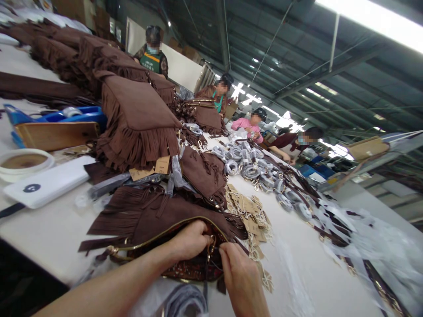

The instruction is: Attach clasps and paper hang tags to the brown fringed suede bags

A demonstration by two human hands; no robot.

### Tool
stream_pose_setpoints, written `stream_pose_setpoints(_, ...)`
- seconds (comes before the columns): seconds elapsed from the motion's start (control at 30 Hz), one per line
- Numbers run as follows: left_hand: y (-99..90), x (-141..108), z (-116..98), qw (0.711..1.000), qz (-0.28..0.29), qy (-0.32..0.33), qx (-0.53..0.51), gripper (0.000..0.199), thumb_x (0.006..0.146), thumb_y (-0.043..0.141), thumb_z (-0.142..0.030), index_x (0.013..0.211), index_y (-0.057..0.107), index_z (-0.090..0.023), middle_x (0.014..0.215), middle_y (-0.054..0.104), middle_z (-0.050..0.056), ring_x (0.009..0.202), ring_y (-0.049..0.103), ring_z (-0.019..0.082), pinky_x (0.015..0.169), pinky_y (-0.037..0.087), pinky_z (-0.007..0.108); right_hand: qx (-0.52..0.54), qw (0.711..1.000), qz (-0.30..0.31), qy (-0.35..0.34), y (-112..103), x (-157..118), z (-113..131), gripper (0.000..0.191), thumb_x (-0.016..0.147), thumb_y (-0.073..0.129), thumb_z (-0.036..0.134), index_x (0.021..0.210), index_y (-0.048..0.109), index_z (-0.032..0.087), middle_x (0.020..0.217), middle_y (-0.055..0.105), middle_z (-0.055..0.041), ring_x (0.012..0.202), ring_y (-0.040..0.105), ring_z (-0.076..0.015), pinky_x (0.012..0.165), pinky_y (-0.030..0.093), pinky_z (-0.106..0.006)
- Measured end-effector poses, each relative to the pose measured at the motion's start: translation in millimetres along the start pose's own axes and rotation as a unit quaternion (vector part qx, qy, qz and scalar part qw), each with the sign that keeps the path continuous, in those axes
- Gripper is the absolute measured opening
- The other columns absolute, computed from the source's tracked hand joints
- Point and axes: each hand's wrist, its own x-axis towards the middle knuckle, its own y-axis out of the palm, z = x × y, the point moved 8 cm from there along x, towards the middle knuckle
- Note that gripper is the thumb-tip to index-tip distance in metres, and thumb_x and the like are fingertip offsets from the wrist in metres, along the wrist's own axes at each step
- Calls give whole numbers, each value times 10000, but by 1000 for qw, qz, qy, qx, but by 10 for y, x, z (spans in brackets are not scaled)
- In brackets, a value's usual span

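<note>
A brown fringed bag [148, 215] lies on its side at the front of the table, its gold zipper parted and a patterned lining [185, 269] showing. Over the opening, my left hand [191, 240] is closed, fingertips pinched at a gold metal clasp [210, 247]. My right hand [243, 275] is closed too, thumb and finger pinching the bag's rim near the zipper's right end. A dark thin strap hangs down from the clasp between the hands. Below the bag sits a plastic-wrapped coiled strap [185, 301]. Whatever lies deeper in the bag is hidden.
More fringed bags [139, 105] are piled behind. Paper tags with strings [249, 215] and wrapped strap coils [253, 160] lie to the right. At left are a blue tape dispenser [59, 116], a tape roll [24, 163] and a white device [49, 182]. Several people sit or stand farther back.
</note>
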Motion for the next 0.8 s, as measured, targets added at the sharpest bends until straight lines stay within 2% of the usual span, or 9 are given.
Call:
stream_pose_setpoints(0.17,20,30,38,999,15,6,-31,338,681,525,-102,946,735,-126,872,740,16,933,610,236,895,465,352,11,999,-40,-21,-51,-24,35,437,1050,225,359,854,583,204,665,617,-24,519,587,-158,520,373,-281)
stream_pose_setpoints(0.27,33,41,53,999,22,9,-41,322,685,551,-122,950,733,-126,876,740,20,950,603,245,905,462,365,9,997,-68,-24,-5,-64,15,440,1051,217,361,816,560,217,659,600,-17,516,569,-155,517,363,-281)
stream_pose_setpoints(0.43,41,-3,26,998,39,13,-43,313,669,547,-129,937,709,-120,881,715,26,902,593,228,876,459,345,-13,999,-46,-26,147,-122,-15,474,1052,181,335,726,509,234,644,566,-14,542,563,-162,536,364,-281)
stream_pose_setpoints(0.53,86,-73,14,997,63,17,29,269,631,581,-119,884,673,-127,842,672,7,827,573,192,792,468,286,17,998,-37,-48,145,-119,10,459,1050,204,321,742,531,229,652,576,-15,537,564,-157,522,378,-267)
stream_pose_setpoints(0.67,140,-170,12,983,62,37,168,121,647,555,-84,720,610,-164,716,573,-20,704,493,157,678,426,255,122,990,-63,-23,67,-131,-64,340,1030,334,275,797,574,218,714,620,-16,627,618,-144,585,440,-227)
stream_pose_setpoints(0.73,149,-199,-19,970,53,55,229,117,692,533,-84,712,606,-173,711,570,-10,688,481,161,684,425,269,149,985,-88,-11,27,-175,-131,277,1012,392,264,840,603,217,726,634,-8,647,626,-143,607,455,-218)
stream_pose_setpoints(0.8,134,-215,-82,956,35,81,278,169,728,524,-92,809,639,-186,804,630,11,750,522,183,755,450,289,151,984,-99,-2,15,-230,-200,201,987,462,265,879,626,219,711,635,5,633,622,-141,601,459,-214)
